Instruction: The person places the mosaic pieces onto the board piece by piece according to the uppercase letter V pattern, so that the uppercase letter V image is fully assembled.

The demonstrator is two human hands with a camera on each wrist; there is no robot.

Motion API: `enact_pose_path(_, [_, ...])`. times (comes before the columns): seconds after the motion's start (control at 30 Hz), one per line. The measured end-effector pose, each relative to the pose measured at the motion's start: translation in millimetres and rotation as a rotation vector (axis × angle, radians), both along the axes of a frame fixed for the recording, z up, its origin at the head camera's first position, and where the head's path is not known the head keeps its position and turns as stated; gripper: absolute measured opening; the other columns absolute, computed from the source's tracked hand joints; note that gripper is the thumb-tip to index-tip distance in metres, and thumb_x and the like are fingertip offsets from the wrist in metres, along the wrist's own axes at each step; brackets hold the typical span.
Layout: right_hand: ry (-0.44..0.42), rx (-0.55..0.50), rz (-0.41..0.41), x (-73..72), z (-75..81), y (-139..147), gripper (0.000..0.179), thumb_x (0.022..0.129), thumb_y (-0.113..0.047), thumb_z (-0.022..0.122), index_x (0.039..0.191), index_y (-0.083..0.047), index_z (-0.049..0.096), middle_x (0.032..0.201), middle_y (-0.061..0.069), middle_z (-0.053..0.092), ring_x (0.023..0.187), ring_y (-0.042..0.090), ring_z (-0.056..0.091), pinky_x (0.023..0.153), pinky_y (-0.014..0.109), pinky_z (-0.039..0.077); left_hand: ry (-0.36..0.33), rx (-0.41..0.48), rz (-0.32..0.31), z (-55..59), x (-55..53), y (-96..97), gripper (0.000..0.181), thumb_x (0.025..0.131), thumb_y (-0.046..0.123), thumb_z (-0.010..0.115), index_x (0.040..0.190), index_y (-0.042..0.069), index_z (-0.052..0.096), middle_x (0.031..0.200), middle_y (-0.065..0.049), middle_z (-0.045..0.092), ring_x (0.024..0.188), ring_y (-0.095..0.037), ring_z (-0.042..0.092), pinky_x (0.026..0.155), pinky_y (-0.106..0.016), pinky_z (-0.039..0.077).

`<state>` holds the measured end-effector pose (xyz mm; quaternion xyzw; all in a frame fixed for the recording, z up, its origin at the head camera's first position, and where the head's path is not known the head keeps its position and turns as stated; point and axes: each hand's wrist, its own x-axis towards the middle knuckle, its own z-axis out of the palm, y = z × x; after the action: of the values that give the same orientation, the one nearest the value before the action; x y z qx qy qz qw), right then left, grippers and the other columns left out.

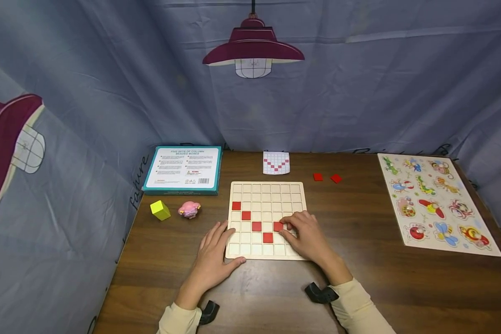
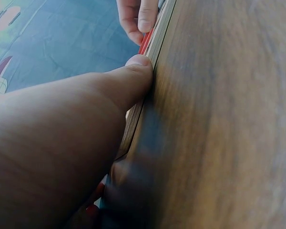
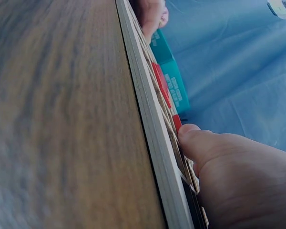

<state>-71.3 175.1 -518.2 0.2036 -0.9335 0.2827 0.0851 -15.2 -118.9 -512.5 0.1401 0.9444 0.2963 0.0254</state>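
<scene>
A wooden grid board (image 1: 250, 254) lies on the table with several red square tiles in its cells, running diagonally down from the left and turning up at the right. My right hand (image 1: 306, 236) is over the board's right side, thumb and fingertips pinching the rightmost red tile (image 1: 278, 226) at its cell. In the right wrist view the thumb (image 3: 195, 138) meets a tile's red edge. My left hand (image 1: 212, 260) rests at the board's lower left corner, fingers extended along the left side and thumb at the front edge. Behind the board stands a small pattern card (image 1: 276, 163) with a red V of squares.
Two loose red tiles, one (image 1: 318, 177) beside the other (image 1: 336, 178), lie behind the board to the right. On the left are a teal-edged box (image 1: 183, 169), a yellow block (image 1: 160, 210) and a pink toy figure (image 1: 189, 209). An insect picture puzzle (image 1: 438, 204) lies far right.
</scene>
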Motion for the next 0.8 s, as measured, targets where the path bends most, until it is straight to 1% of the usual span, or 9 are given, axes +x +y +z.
enact_pose_path(0.3, [0.010, -0.006, 0.002, -0.7, 1.0, 0.2, 0.022, 0.085, -0.022, 0.082, 0.104, -0.014, 0.075, 0.081, -0.009, 0.057, 0.085, 0.012, 0.048, 0.077, 0.032, 0.034, -0.011, -0.004, -0.001, 0.1, -0.3, -0.1, 0.080, 0.085, 0.052, 0.078, 0.149, 0.013, 0.048, 0.165, -0.012, 0.034, 0.155, -0.035, 0.026, 0.121, -0.062, 0.024])
enact_pose_path(0.53, [0.021, -0.019, 0.007, -0.3, 1.1, -1.5, 0.022, 0.085, -0.021, 0.082, 0.105, -0.014, 0.076, 0.080, -0.009, 0.058, 0.085, 0.012, 0.049, 0.077, 0.032, 0.034, -0.005, -0.001, 0.002, 1.3, 0.5, -0.5, 0.080, 0.085, 0.051, 0.079, 0.148, 0.013, 0.049, 0.164, -0.013, 0.035, 0.155, -0.035, 0.026, 0.121, -0.062, 0.024])
enact_pose_path(0.8, [0.029, -0.034, -0.034, 1.9, 0.7, -6.2, 0.021, 0.083, -0.021, 0.084, 0.102, -0.014, 0.077, 0.078, -0.009, 0.058, 0.083, 0.012, 0.051, 0.077, 0.032, 0.035, 0.004, 0.000, -0.002, 0.6, 0.5, 0.6, 0.080, 0.085, 0.050, 0.079, 0.148, 0.012, 0.049, 0.164, -0.013, 0.035, 0.154, -0.035, 0.027, 0.121, -0.061, 0.025])
